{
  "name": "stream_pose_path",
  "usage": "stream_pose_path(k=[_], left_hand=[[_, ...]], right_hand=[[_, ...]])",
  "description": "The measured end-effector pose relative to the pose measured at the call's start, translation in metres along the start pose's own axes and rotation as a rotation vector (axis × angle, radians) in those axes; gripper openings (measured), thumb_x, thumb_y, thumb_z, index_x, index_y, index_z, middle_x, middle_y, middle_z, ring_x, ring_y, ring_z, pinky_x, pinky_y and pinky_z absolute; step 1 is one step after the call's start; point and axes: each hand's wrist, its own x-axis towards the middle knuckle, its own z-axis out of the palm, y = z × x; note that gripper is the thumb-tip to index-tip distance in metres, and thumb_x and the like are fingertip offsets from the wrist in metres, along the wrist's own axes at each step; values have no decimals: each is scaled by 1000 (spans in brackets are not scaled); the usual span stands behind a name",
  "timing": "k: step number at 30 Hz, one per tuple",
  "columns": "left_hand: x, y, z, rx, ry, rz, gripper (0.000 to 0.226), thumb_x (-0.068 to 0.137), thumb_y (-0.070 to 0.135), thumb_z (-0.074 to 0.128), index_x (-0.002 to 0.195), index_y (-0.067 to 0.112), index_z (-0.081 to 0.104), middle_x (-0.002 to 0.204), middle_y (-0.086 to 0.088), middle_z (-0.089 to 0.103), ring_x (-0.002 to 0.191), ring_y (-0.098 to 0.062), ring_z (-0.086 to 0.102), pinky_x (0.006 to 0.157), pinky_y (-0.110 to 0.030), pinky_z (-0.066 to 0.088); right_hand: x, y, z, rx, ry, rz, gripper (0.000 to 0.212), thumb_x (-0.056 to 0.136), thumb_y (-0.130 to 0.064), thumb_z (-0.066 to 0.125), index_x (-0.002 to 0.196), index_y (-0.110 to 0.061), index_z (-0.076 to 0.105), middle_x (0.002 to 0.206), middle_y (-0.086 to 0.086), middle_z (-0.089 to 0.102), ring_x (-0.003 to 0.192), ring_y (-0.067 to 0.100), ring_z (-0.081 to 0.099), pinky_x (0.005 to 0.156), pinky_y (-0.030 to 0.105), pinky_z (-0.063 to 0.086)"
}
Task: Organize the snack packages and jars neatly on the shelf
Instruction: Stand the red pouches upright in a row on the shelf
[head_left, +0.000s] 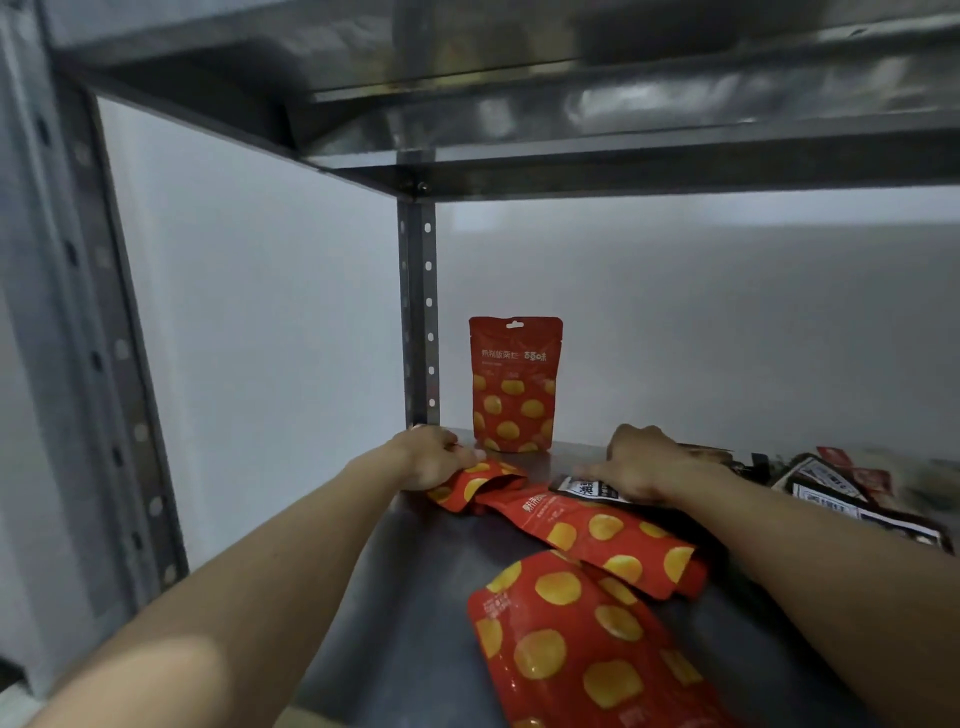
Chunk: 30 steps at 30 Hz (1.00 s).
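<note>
One red pouch with yellow dots (514, 384) stands upright at the back of the metal shelf (415, 571), near the rear post. My left hand (431, 457) grips the end of a crumpled red pouch (475, 486) lying flat. Two more red pouches lie in front, one in the middle (597, 535) and one nearest me (576, 644). My right hand (641, 462) rests on a black and white pouch (584, 488), its fingers bent over the packet; whether it grips is unclear.
Several dark and red packets (841, 493) lie in a heap at the right. A perforated steel post (421, 312) stands at the back corner and another post (104, 338) at the front left. The upper shelf (623, 156) hangs low overhead.
</note>
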Motion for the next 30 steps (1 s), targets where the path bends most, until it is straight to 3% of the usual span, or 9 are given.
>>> stream_pose_path(k=[2, 4, 7, 10, 13, 18, 24, 28, 30], left_hand=[[-4, 1, 3, -9, 33, -4, 77, 83, 73, 41, 143, 25, 40, 146, -6, 44, 131, -31, 44, 110, -46, 36], [-9, 0, 4, 17, 189, -54, 82, 78, 79, 41, 139, 24, 45, 140, -9, 50, 125, -32, 48, 105, -47, 41], [-19, -4, 2, 32, 414, -244, 84, 75, 80, 46, 133, 19, 46, 133, -14, 50, 122, -34, 47, 96, -44, 45], [-22, -7, -1, -147, 279, -355, 90, 69, 79, 55, 131, 14, 47, 127, -12, 57, 113, -32, 55, 90, -40, 49], [-24, -5, -1, -322, 206, -317, 86, 65, 70, 69, 126, 11, 50, 119, -10, 60, 107, -28, 60, 89, -37, 52], [-30, -12, -2, -592, 259, -268, 80, 65, 46, 83, 123, 7, 44, 107, -9, 57, 97, -26, 60, 62, -29, 49], [-37, -20, 1, -770, 409, -183, 88, 61, 35, 89, 130, 19, 36, 123, -8, 57, 107, -28, 60, 90, -42, 55], [-45, -15, 1, -783, 500, -41, 93, 69, 26, 85, 142, 21, 28, 125, -6, 57, 111, -27, 60, 90, -40, 51], [-48, -15, 1, -791, 540, 18, 97, 68, 22, 86, 145, 21, 28, 119, -1, 57, 109, -26, 60, 88, -40, 52]], right_hand=[[-5, 3, -4, -21, 16, 7, 55, 85, -64, 56, 96, -10, 57, 87, 5, 53, 80, 22, 54, 66, 29, 42], [-7, -2, -9, -4, 79, -15, 49, 87, -59, 56, 82, -10, 53, 86, 7, 58, 77, 21, 57, 62, 29, 44], [-9, -24, -13, 111, 181, -125, 46, 88, -53, 59, 103, -10, 63, 106, 8, 67, 91, 23, 63, 77, 31, 52], [-12, -55, -12, 185, 71, -235, 50, 88, -51, 61, 119, -12, 60, 118, 4, 62, 107, 25, 59, 82, 28, 45], [-5, -79, -1, 176, -115, -226, 57, 85, -59, 58, 118, -12, 58, 111, 5, 62, 101, 23, 59, 80, 30, 47], [4, -96, 12, 238, -187, -194, 61, 83, -59, 62, 121, -12, 56, 113, 5, 62, 102, 23, 59, 89, 34, 49], [2, -92, 14, 438, -161, -176, 89, 67, -58, 79, 136, -15, 42, 130, 2, 54, 118, 24, 53, 102, 41, 45], [-2, -88, 17, 570, -102, -220, 90, 62, -42, 88, 136, -20, 42, 130, -2, 56, 121, 22, 53, 105, 41, 44], [-8, -84, 15, 590, -49, -239, 84, 66, -34, 88, 136, -19, 43, 119, -6, 57, 120, 21, 54, 103, 34, 43]])
